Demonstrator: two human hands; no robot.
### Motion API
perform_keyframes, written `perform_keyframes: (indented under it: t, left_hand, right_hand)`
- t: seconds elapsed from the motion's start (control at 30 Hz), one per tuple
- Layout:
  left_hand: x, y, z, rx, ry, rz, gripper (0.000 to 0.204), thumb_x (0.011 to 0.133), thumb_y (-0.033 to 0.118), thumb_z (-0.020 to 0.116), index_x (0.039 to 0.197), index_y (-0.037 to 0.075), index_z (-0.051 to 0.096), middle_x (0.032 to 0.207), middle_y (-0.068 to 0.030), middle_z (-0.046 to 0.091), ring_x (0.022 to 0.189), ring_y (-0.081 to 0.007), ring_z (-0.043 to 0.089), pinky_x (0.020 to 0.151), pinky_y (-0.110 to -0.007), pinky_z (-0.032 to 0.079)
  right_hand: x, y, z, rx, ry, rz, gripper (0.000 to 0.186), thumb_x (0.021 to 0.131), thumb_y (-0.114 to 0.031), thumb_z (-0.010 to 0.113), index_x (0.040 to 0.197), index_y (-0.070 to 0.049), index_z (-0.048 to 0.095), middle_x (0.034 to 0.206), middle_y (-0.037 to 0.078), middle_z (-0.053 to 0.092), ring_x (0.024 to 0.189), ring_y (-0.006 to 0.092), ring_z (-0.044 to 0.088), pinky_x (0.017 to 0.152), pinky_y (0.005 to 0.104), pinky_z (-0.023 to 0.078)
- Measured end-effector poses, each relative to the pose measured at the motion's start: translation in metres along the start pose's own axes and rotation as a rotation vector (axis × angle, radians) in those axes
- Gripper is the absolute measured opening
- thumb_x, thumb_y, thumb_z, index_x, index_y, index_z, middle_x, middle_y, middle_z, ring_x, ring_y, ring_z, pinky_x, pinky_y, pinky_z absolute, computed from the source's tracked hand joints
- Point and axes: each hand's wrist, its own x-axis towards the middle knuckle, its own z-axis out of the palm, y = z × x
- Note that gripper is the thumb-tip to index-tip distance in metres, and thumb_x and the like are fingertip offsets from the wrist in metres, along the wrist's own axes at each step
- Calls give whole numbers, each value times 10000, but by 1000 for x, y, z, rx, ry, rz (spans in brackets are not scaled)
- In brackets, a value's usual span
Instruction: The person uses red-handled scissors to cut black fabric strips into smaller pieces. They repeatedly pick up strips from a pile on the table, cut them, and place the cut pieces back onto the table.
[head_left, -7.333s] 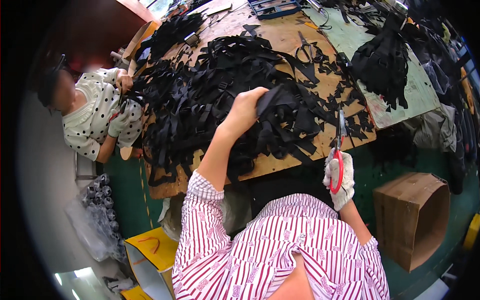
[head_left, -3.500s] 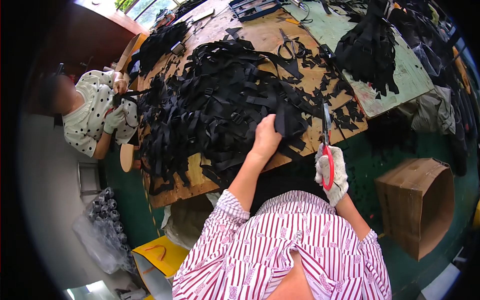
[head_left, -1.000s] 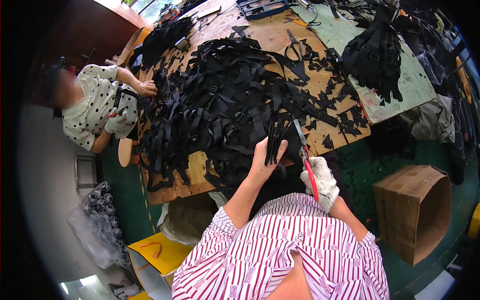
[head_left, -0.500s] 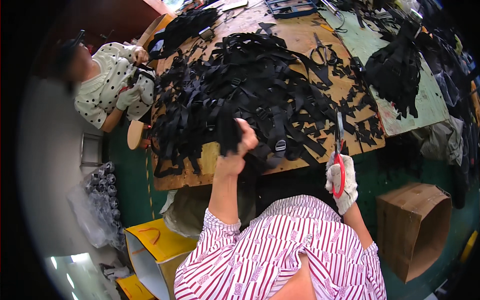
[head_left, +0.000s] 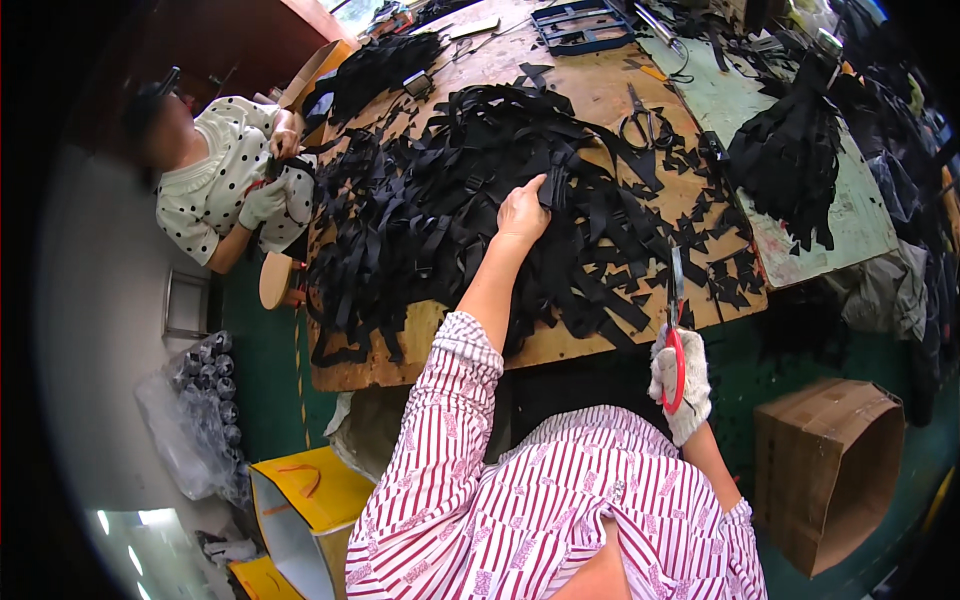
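My left hand [head_left: 522, 208] is stretched out over the big heap of black straps and plastic buckles [head_left: 400, 220], its bare fingers closed on a folded piece of black strap [head_left: 557, 185]. My right hand [head_left: 680, 385], in a knitted off-white glove, grips red-handled scissors [head_left: 674, 362] upright, blades toward the table, just past the front edge of the wooden tabletop [head_left: 440, 355]. Small dark cut scraps [head_left: 725, 270] are strewn to the right of the heap. A second pair of black-handled scissors [head_left: 640, 130] lies behind them.
A co-worker [head_left: 225, 165] in a polka-dot top handles straps at the left, beside a round stool [head_left: 275, 280]. A pale green board [head_left: 810, 255] carries more black pieces. A blue tray [head_left: 580, 40] is at the back. A cardboard box [head_left: 785, 450] and yellow bag [head_left: 310, 480] are below.
My left hand has moved from near the front edge, where it held a black bundle, forward onto the middle of the heap. The scissors in my right hand have moved slightly lower in view.
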Motion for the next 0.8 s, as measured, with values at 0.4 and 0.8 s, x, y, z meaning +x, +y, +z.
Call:
perform_keyframes:
  t: [0.4, 0.8]
  left_hand:
    - [-13, -2, 22, 5, 16, 196, 393, 711, 142, 693, 1062, 35, 552, 997, -219, 588, 972, -390, 558, 829, -436, 468]
    - [-73, 39, -66, -926, 101, 316, 200, 886, 194, 584, 886, 3, 644, 814, -49, 644, 764, -125, 597, 711, -261, 464]
  right_hand:
    - [1, 5, -5, 68, -14, -29, 286, 870, -135, 534, 1092, -49, 375, 724, 10, 456, 462, 65, 442, 359, 183, 416]
    - [-2, 2, -1, 106, -3, -132, 299, 869, -194, 553, 1069, -32, 400, 706, 9, 445, 457, 57, 428, 362, 179, 402]
